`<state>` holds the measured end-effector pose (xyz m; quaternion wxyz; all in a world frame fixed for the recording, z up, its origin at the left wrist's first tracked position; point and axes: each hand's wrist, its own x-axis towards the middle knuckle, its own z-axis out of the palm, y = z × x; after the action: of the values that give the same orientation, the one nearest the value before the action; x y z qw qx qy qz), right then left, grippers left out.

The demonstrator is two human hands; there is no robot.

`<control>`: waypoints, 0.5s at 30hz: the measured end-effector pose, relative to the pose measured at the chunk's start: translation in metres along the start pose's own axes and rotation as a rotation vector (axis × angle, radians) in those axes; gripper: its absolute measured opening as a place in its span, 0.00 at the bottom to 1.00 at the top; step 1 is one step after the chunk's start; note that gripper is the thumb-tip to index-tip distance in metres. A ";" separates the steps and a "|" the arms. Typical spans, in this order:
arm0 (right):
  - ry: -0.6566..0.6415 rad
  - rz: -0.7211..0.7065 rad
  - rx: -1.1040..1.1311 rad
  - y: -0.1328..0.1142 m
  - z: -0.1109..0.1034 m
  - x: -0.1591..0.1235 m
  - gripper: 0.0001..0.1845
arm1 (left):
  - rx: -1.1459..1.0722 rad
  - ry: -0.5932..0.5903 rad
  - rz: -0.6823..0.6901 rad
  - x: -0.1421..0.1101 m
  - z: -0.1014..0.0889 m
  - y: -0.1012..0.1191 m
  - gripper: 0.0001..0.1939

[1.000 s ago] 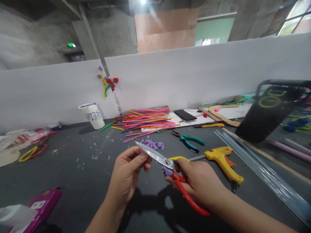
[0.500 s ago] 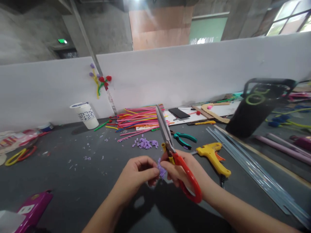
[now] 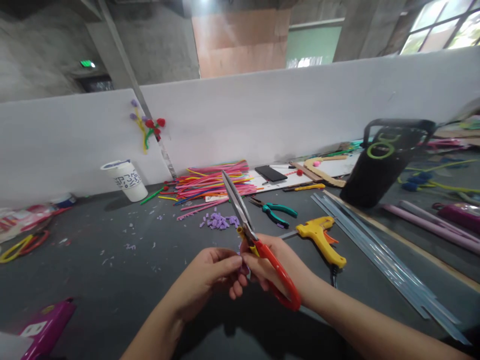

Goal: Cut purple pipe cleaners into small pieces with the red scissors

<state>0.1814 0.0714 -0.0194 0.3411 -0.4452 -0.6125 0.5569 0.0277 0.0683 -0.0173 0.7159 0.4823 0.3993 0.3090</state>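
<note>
My right hand (image 3: 290,260) is wrapped round a pair of red-handled scissors (image 3: 279,277), their blades pointing up and away, nearly closed. Its thumb and fingertips meet those of my left hand (image 3: 204,272) above the dark table. Between the fingertips of both hands sits a small purple fuzzy piece (image 3: 244,269), mostly hidden by the fingers. A short yellow tube-like part (image 3: 241,232) shows beside the scissors' pivot. Just beyond my hands lies a heap of short purple cut pieces (image 3: 217,220).
Behind the heap lie bundled pink pipe cleaners (image 3: 210,182) and a white cup (image 3: 125,182). Teal pliers (image 3: 277,212), a yellow glue gun (image 3: 320,240), clear glue sticks (image 3: 375,255) and a tall black bottle (image 3: 382,170) stand or lie to the right. Yellow-and-red scissors (image 3: 22,247) lie left.
My fingertips have come together round the purple piece, which showed as a fringed cluster before. The right hand and scissors moved a little left, and the view shifted slightly.
</note>
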 end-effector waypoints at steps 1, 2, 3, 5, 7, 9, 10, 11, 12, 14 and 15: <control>0.012 -0.010 -0.007 0.000 0.000 0.000 0.04 | 0.010 0.005 -0.013 0.000 -0.001 0.000 0.10; 0.030 -0.016 -0.015 0.000 0.000 0.000 0.04 | 0.039 0.013 -0.022 0.000 -0.002 0.000 0.08; 0.053 -0.014 -0.023 0.000 0.000 -0.001 0.03 | 0.085 0.027 -0.025 0.000 -0.004 0.001 0.07; 0.088 0.004 -0.031 -0.003 -0.001 -0.001 0.02 | 0.187 0.084 -0.022 0.000 -0.008 0.003 0.10; 0.106 0.024 -0.043 -0.005 0.000 -0.002 0.03 | 0.224 0.145 -0.009 0.001 -0.010 0.004 0.16; 0.105 0.017 -0.047 -0.004 0.001 -0.001 0.03 | 0.177 0.162 0.027 0.002 -0.009 0.004 0.16; 0.101 0.006 -0.043 -0.002 0.001 -0.001 0.03 | 0.137 0.149 0.051 0.002 -0.008 0.003 0.14; 0.097 -0.007 -0.040 0.000 0.002 0.000 0.03 | 0.098 0.129 0.072 0.002 -0.006 0.002 0.10; 0.090 -0.019 -0.034 0.003 0.002 0.001 0.03 | 0.067 0.112 0.088 0.002 -0.005 0.001 0.07; 0.084 -0.040 -0.045 0.008 0.001 0.004 0.03 | 0.048 0.111 0.097 0.004 -0.004 -0.002 0.05; 0.087 -0.051 -0.057 0.010 0.000 0.005 0.03 | 0.072 0.132 0.099 0.005 -0.004 -0.003 0.04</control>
<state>0.1812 0.0758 -0.0295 0.3687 -0.4630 -0.6238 0.5106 0.0271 0.0735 -0.0225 0.6541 0.5053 0.4322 0.3606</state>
